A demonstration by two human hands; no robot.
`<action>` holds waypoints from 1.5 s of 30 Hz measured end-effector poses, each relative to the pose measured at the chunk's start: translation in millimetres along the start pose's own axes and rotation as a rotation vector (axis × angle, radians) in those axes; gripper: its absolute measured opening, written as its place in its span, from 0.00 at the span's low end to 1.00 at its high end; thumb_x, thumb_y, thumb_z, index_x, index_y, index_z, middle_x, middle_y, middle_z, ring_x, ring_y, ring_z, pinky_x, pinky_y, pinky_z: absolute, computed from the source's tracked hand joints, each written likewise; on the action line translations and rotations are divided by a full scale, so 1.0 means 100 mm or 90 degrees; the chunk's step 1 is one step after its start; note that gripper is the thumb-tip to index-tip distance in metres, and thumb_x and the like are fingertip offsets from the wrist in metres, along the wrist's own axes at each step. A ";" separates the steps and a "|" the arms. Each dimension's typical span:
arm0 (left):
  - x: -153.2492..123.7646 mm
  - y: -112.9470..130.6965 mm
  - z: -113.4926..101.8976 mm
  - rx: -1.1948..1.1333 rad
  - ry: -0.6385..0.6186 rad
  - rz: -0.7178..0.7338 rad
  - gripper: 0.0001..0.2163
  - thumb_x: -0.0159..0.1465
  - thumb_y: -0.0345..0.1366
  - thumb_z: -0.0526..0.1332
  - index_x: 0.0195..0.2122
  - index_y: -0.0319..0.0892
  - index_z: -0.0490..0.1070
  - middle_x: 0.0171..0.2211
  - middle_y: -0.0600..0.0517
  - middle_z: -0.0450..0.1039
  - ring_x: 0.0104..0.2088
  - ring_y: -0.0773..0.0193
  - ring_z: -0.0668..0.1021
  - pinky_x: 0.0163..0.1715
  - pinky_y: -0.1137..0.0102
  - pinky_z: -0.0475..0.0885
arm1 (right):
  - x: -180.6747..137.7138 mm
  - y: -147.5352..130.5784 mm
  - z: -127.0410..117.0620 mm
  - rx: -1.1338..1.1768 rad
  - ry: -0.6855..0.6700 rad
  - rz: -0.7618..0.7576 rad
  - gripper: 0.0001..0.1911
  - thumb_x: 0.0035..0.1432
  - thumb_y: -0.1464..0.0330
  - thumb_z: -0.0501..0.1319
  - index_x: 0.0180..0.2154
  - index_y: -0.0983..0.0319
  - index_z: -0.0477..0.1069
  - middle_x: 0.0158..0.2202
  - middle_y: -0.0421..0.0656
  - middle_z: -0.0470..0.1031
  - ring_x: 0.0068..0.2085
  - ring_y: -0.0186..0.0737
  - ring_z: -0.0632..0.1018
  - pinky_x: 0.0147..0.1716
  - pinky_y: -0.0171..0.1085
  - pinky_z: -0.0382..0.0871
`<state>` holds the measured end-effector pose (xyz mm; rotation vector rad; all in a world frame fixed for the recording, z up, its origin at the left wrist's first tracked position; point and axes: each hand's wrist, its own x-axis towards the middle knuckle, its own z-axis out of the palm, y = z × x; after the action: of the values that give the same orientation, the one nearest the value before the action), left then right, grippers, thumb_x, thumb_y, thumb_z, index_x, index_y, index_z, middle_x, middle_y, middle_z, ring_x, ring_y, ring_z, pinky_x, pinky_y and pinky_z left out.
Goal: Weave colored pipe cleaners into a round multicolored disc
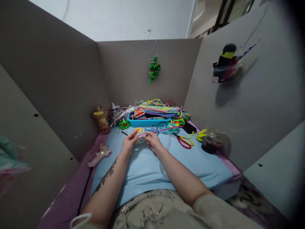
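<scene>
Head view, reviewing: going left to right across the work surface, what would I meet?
pink glue gun → left hand → pastel spiral → right hand → red and yellow loops → dark round container

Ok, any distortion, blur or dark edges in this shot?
Head view: wide-angle bends the cardboard walls; dark vignette on the right edge; teal cloth at left is blurred; wall pocket throws a soft shadow; left hand, right hand and the pastel coil they hold look sharp.
</scene>
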<state>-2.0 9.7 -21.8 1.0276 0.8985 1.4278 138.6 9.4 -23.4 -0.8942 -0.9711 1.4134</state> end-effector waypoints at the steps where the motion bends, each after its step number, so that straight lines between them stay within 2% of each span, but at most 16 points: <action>1: 0.00 0.00 0.00 0.004 0.002 0.005 0.26 0.42 0.39 0.71 0.44 0.37 0.73 0.33 0.47 0.77 0.24 0.69 0.73 0.26 0.73 0.66 | -0.01 -0.01 0.01 0.007 -0.013 0.008 0.14 0.37 0.68 0.63 0.30 0.61 0.63 0.14 0.29 0.62 0.11 0.24 0.57 0.10 0.26 0.42; 5: -0.01 0.00 0.01 0.006 0.002 0.009 0.26 0.41 0.39 0.71 0.43 0.37 0.74 0.36 0.45 0.76 0.32 0.62 0.76 0.33 0.70 0.69 | -0.02 -0.02 0.02 0.007 -0.017 0.007 0.17 0.37 0.67 0.63 0.32 0.60 0.61 0.16 0.30 0.65 0.12 0.25 0.63 0.08 0.25 0.45; 10: 0.00 -0.03 0.00 -0.007 -0.009 0.014 0.26 0.42 0.40 0.71 0.43 0.37 0.74 0.40 0.43 0.76 0.37 0.58 0.76 0.38 0.66 0.69 | -0.02 -0.03 0.02 0.048 -0.019 0.018 0.16 0.38 0.70 0.60 0.33 0.59 0.59 0.19 0.31 0.66 0.12 0.25 0.63 0.08 0.25 0.46; 17: 0.02 -0.03 -0.02 -0.007 -0.013 0.032 0.25 0.42 0.39 0.71 0.42 0.37 0.74 0.43 0.42 0.74 0.41 0.56 0.75 0.41 0.65 0.68 | -0.03 -0.08 -0.06 0.098 -0.155 0.101 0.16 0.43 0.67 0.62 0.36 0.59 0.61 0.20 0.31 0.66 0.11 0.22 0.57 0.09 0.25 0.44; 19: 0.03 -0.02 -0.02 -0.007 -0.007 0.031 0.25 0.42 0.39 0.71 0.42 0.38 0.74 0.42 0.43 0.75 0.40 0.57 0.76 0.40 0.66 0.68 | -0.04 -0.09 -0.06 0.092 -0.162 0.097 0.16 0.43 0.66 0.62 0.36 0.59 0.61 0.21 0.32 0.67 0.13 0.22 0.60 0.11 0.25 0.46; 24: 0.01 0.01 0.01 0.022 0.036 0.058 0.24 0.41 0.38 0.71 0.41 0.37 0.75 0.37 0.44 0.76 0.36 0.59 0.76 0.37 0.68 0.69 | -0.05 -0.03 0.02 0.011 -0.088 0.003 0.17 0.38 0.69 0.65 0.32 0.61 0.62 0.22 0.34 0.68 0.21 0.27 0.69 0.18 0.27 0.59; 27: -0.01 0.00 0.03 0.031 0.019 0.069 0.24 0.42 0.37 0.71 0.41 0.36 0.75 0.35 0.45 0.77 0.33 0.61 0.76 0.35 0.69 0.70 | -0.04 0.04 0.06 -0.018 -0.027 -0.044 0.17 0.35 0.71 0.63 0.32 0.61 0.62 0.23 0.34 0.68 0.22 0.30 0.71 0.22 0.30 0.63; 30: -0.02 0.00 0.04 0.040 0.033 0.087 0.24 0.42 0.37 0.70 0.42 0.37 0.74 0.29 0.48 0.76 0.27 0.66 0.75 0.30 0.71 0.69 | -0.02 0.08 0.06 -0.048 0.060 -0.084 0.17 0.34 0.71 0.61 0.31 0.61 0.60 0.23 0.33 0.68 0.21 0.31 0.71 0.21 0.31 0.63; 33: -0.01 0.00 0.04 0.035 0.059 0.089 0.25 0.41 0.37 0.71 0.43 0.37 0.74 0.26 0.50 0.75 0.24 0.68 0.73 0.27 0.73 0.67 | -0.02 0.07 0.06 -0.074 0.089 -0.101 0.15 0.35 0.70 0.59 0.30 0.60 0.60 0.21 0.33 0.67 0.20 0.31 0.71 0.20 0.30 0.62; 35: 0.01 -0.01 0.03 0.017 0.070 0.089 0.26 0.41 0.37 0.71 0.44 0.37 0.73 0.28 0.50 0.76 0.26 0.68 0.73 0.28 0.73 0.67 | -0.03 0.05 0.07 -0.092 0.098 -0.089 0.12 0.37 0.69 0.59 0.29 0.61 0.60 0.21 0.34 0.67 0.19 0.31 0.71 0.18 0.30 0.60; 39: 0.05 -0.03 -0.01 -0.029 0.087 0.093 0.27 0.43 0.37 0.70 0.46 0.39 0.72 0.36 0.48 0.76 0.32 0.66 0.75 0.33 0.72 0.68 | -0.08 0.04 0.09 -0.215 0.067 -0.091 0.09 0.45 0.64 0.56 0.29 0.62 0.65 0.18 0.35 0.66 0.16 0.31 0.66 0.16 0.31 0.56; 43: 0.05 -0.05 -0.02 -0.066 0.061 0.060 0.28 0.43 0.37 0.70 0.47 0.39 0.71 0.38 0.47 0.75 0.33 0.66 0.75 0.34 0.72 0.68 | -0.15 0.10 0.11 -0.458 -0.008 -0.266 0.12 0.48 0.67 0.56 0.37 0.60 0.70 0.21 0.36 0.68 0.23 0.33 0.69 0.25 0.32 0.61; 45: 0.03 -0.05 -0.01 -0.083 0.041 0.032 0.29 0.43 0.36 0.70 0.48 0.39 0.70 0.36 0.48 0.75 0.31 0.66 0.75 0.34 0.71 0.68 | -0.17 0.12 0.12 -0.570 -0.037 -0.299 0.16 0.48 0.69 0.57 0.42 0.58 0.68 0.24 0.36 0.70 0.25 0.33 0.69 0.27 0.32 0.60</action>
<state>-1.5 13.1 -26.4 0.9174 0.8196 1.5478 123.8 -8.6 -30.5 -1.1503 -1.7758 0.5718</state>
